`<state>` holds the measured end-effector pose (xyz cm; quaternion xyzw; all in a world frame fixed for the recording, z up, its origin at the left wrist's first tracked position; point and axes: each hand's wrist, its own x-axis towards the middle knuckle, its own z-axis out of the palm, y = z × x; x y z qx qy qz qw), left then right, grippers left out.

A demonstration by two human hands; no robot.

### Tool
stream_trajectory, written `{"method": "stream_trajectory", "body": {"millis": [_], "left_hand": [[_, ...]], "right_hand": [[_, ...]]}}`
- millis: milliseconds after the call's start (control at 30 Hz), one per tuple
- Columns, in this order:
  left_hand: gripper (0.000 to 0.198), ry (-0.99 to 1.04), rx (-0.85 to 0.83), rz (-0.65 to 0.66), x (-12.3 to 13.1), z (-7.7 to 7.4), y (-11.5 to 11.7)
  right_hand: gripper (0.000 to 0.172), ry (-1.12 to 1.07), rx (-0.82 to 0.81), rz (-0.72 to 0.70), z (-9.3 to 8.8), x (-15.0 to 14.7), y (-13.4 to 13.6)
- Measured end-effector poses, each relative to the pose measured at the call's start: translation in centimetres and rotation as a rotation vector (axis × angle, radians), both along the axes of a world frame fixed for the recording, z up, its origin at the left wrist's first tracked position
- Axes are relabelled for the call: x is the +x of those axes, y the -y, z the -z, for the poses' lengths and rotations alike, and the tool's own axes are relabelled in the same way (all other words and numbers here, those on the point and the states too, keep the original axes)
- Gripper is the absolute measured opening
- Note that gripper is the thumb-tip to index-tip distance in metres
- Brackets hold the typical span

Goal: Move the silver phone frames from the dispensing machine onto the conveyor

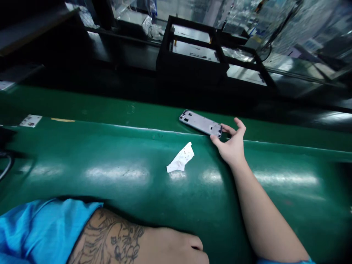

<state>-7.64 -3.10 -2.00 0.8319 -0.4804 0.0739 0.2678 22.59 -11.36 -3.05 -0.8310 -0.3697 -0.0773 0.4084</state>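
A grey metal smartphone mid-frame (200, 123) lies flat on the green belt (115, 146), with cut-outs showing in its plate. My right hand (232, 145) grips its near right end between thumb and fingers, and that end is partly hidden. A crumpled white wipe (180, 157) with dark specks lies just left of my right hand, apart from it. My left hand (176, 249) rests in a closed curl at the bottom edge of the view, cut off by the frame. It touches only the belt, and its tattooed forearm (110, 238) leads back to a blue sleeve (41, 227).
A small white label (30, 120) and a yellow tape strip (62, 120) sit on the belt's far left. A black cable (6, 167) curves at the left edge. Beyond the belt stands a black rack (192, 47) holding flat panels, with plastic sheeting behind.
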Motion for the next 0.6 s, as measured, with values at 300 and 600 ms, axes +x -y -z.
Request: {"method": "stream_trajectory", "body": {"millis": [300, 600], "left_hand": [[0.020, -0.038, -0.018, 0.091, 0.0, -0.4, 0.2], [0.010, -0.485, -0.215, 0.038, -0.3, 0.2, 0.9]], "right_hand": [[0.046, 0.239, -0.026, 0.408, 0.3, 1.8, 1.6], [0.009, 0.107, -0.393, 0.388, -5.0, -6.5, -1.0]]}}
